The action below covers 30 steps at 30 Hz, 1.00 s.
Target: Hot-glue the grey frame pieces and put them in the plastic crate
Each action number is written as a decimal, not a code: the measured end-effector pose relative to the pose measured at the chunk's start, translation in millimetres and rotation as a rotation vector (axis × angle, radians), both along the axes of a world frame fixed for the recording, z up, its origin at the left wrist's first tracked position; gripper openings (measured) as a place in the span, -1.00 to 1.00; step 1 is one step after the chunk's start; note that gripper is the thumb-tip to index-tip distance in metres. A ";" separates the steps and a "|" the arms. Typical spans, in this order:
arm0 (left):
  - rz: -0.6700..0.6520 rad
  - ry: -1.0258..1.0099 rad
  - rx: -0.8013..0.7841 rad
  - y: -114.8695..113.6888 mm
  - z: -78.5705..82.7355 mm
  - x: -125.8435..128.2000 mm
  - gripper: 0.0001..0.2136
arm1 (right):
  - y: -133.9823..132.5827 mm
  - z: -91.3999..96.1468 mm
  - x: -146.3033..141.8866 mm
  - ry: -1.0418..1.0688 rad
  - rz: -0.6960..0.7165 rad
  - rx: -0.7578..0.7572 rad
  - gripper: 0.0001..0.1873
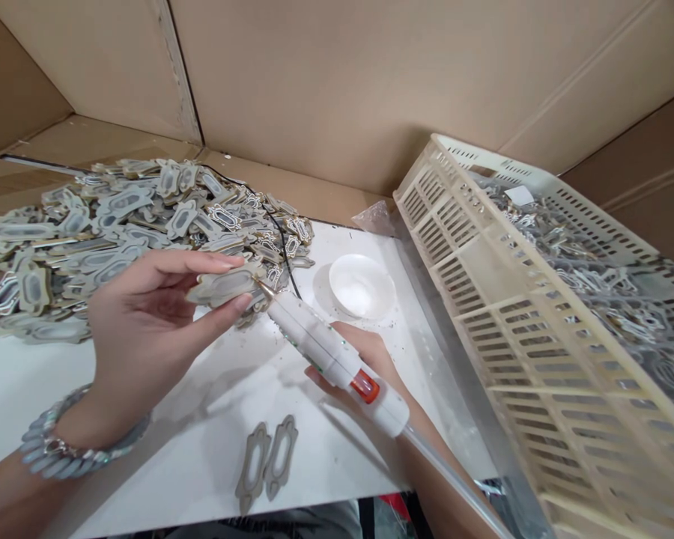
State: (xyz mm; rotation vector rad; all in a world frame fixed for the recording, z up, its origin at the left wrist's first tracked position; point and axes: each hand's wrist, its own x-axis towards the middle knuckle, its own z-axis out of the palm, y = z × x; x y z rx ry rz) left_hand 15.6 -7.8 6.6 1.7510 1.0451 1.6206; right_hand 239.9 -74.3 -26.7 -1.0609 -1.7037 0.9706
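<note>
My left hand (146, 322) pinches a flat beige ornate plaque (225, 286) between thumb and fingers, holding it above the white table (202, 427). My right hand (365, 359) grips a white glue gun (331, 352) with an orange switch. The gun's metal tip touches the right end of the plaque. A clear glue stick (454, 479) sticks out of the gun's back toward me. A bracelet circles my left wrist.
A big heap of similar plaques (117, 217) covers the table's far left, with a black cord across it. Two frame-shaped pieces (266, 460) lie near the front edge. A small white bowl (362, 286) stands mid-table. A cream slotted crate (539, 299) of silvery parts fills the right. Cardboard walls stand behind.
</note>
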 end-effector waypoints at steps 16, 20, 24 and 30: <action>-0.007 0.052 0.137 -6.7 -3.2 -0.1 -0.73 | -1.5 0.0 0.5 -0.034 -0.023 -0.034 -0.89; 0.012 0.049 0.105 -7.3 -2.2 0.4 -0.73 | -1.3 0.3 0.3 -0.011 -0.016 -0.011 -0.86; 0.038 0.058 0.053 -8.5 -1.4 1.2 -0.75 | -0.7 0.4 0.6 -0.017 -0.015 -0.005 -0.84; 0.041 0.055 0.045 -7.7 -2.0 1.5 -0.74 | -0.5 0.2 1.2 -0.041 -0.030 -0.007 -0.89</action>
